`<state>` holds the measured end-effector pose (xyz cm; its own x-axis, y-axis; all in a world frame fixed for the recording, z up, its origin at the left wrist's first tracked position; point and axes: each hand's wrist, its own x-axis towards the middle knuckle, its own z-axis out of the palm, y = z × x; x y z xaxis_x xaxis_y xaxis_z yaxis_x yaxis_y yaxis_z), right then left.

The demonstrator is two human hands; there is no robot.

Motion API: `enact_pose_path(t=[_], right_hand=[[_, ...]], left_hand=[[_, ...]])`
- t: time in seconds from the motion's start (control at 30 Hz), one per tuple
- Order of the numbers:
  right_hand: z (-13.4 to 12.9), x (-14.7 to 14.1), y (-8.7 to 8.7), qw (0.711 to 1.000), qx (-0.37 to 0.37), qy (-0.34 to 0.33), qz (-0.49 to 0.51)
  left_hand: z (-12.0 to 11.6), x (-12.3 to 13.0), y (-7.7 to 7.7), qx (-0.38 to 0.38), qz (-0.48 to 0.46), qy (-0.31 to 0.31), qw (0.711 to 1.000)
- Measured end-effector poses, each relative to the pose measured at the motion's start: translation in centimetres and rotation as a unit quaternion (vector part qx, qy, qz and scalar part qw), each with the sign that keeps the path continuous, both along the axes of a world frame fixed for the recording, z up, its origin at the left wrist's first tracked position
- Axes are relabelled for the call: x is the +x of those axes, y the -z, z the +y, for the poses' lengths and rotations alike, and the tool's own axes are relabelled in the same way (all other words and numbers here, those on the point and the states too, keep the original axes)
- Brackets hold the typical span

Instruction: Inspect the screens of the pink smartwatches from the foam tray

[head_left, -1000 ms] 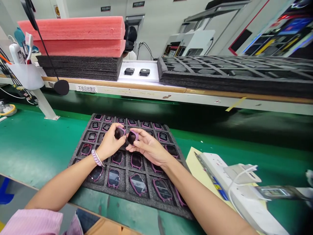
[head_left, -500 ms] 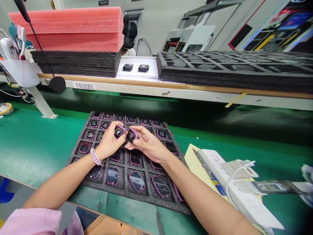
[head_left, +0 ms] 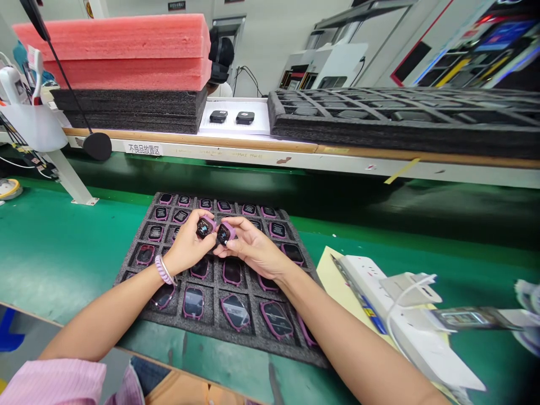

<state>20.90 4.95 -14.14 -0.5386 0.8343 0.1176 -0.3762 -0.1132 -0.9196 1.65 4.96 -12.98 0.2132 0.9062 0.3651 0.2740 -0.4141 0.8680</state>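
Gridded black foam tray (head_left: 212, 306): purple-framed smartwatches (head_left: 276, 319) in compartments. Over it, left hand (head_left: 185, 246) pinches a lit watch (head_left: 205, 226) between thumb and fingers; right hand (head_left: 257, 247) pinches a second watch (head_left: 225, 233), just beside.

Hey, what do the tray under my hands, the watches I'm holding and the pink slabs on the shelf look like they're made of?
Tray: matt grey foam, judging by its speckled, grainy surface.
Watches: purple cases, perhaps plastic or coated metal, I can't tell which; screens smooth and dark, likely glass or clear plastic.
Pink slabs: probably plastic foam, matt, given their thick, rough-looking sides.
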Motion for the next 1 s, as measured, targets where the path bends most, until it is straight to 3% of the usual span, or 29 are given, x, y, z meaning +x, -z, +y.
enact_pose_path(t=[1.0], right_hand=[[-0.15, -0.02, -0.19, 1.000, 0.011, 0.002, -0.011]], left_hand=[[0.00, 0.01, 0.02, 0.004, 0.006, 0.005, 1.000]])
